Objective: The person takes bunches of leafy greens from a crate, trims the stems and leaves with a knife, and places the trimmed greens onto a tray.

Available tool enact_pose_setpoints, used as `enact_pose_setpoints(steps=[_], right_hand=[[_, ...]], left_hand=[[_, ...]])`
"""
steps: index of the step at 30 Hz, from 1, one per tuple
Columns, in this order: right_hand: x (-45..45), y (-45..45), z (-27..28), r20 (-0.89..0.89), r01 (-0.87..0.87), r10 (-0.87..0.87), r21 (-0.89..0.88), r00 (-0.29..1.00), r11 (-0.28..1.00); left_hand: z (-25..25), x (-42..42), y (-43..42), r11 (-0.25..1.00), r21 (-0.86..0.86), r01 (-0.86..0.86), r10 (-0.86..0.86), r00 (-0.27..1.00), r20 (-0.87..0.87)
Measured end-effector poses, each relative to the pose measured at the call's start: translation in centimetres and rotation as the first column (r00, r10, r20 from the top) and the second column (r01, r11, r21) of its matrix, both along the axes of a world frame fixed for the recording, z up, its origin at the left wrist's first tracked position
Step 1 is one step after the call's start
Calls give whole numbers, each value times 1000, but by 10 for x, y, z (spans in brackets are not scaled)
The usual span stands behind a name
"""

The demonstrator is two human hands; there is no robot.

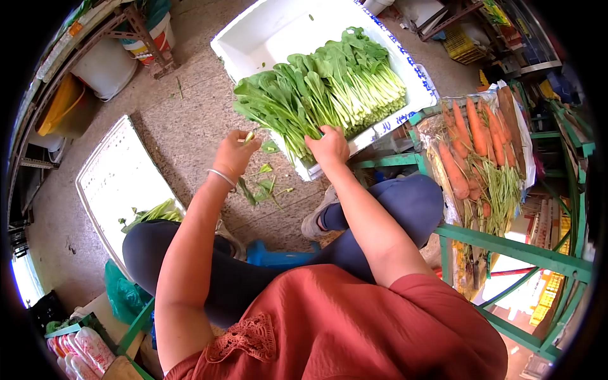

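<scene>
A white foam box (pixel 259 44) stands on the floor before me, with leafy greens (pixel 316 82) laid in rows, leaves to the left and pale stems to the right. My right hand (pixel 329 147) is at the box's near edge, its fingers closed on the nearest greens; the fingertips are partly hidden among stems. My left hand (pixel 237 154), with a bracelet at its wrist, is held left of the box, thumb and fingers pinching a small pale green stem piece (pixel 249 137). Beneath the hands, loose leaf scraps (pixel 269 189) lie on the floor.
A white lid-like tray (pixel 120 183) with some greens (pixel 152 214) lies at my left. To the right, carrots (pixel 478 133) and long green stalks (pixel 500 190) rest on a green metal frame (pixel 519 245). Buckets (pixel 106 66) stand at upper left. A blue stool (pixel 278 255) is below me.
</scene>
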State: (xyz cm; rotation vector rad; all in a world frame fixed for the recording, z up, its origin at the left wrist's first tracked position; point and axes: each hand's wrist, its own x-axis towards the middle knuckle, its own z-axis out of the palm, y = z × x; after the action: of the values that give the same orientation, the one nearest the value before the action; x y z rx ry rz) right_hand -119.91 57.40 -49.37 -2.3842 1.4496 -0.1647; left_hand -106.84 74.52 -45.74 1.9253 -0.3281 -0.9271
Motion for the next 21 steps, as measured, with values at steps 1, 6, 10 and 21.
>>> enact_pose_setpoints(steps=[1, 6, 10, 21], right_hand=[[1, -3, 2, 1, 1, -1, -3, 1000, 1000], [8, -29, 26, -91, -35, 50, 162, 995, 986], [5, -64, 25, 37, -35, 24, 345, 999, 938], [0, -122, 51, 162, 47, -399, 884, 902, 466]], left_hand=[[-5, 4, 0, 1000, -3, 1, -1, 1000, 1], [-35, 3, -10, 989, 0, 149, -146, 964, -224], [-45, -1, -29, 995, 8, 100, -92, 941, -327], [-111, -16, -107, 992, -120, 31, -33, 999, -17]])
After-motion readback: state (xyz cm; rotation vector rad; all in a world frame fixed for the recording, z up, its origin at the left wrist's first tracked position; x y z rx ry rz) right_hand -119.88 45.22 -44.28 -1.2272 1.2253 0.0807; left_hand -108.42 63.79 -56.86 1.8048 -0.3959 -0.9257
